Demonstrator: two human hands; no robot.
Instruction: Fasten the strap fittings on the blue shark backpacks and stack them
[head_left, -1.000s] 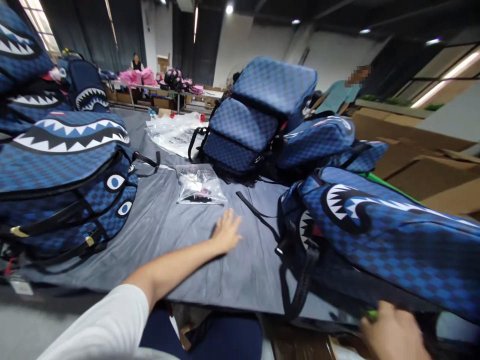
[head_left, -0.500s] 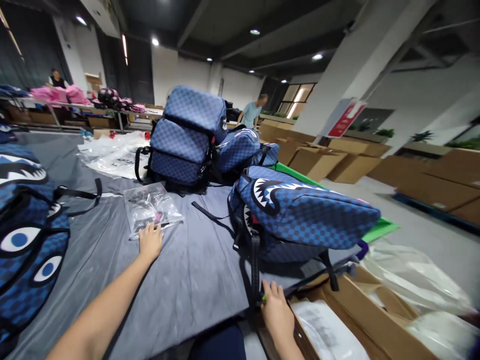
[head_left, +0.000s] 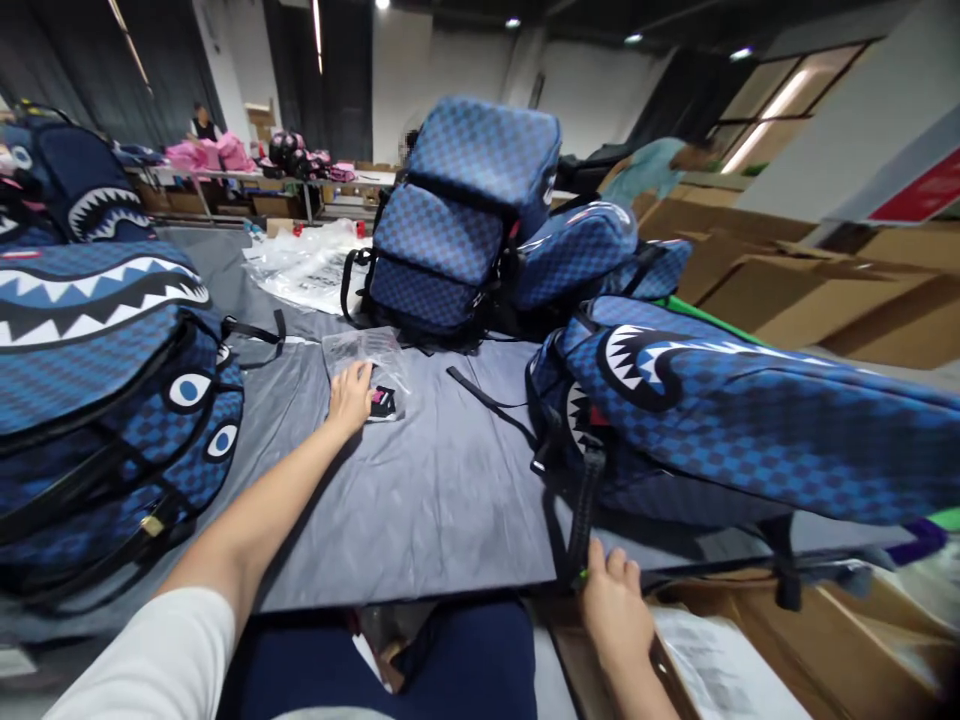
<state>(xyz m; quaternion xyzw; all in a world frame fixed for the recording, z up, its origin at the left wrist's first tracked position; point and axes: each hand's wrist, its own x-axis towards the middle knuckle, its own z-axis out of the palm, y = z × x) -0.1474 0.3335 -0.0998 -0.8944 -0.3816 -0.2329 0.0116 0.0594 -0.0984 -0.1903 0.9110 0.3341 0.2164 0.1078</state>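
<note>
In the head view, the left hand (head_left: 350, 398) is resting on a clear plastic bag (head_left: 390, 368), fingers lying close together — whether they are pinching it, I cannot tell. The bag is lying on the grey table (head_left: 450, 490), between the left backpack (head_left: 97, 325) and the right backpack (head_left: 750, 430). The right hand (head_left: 618, 608) is resting by the table's near edge, beside a black strap (head_left: 586, 500), fingers slightly bending — I cannot tell whether they are gripping anything.

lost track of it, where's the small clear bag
Head view, left of centre: the clear bag lies on the grey table, partly under the left hand, near the tall backpack pile.
</note>
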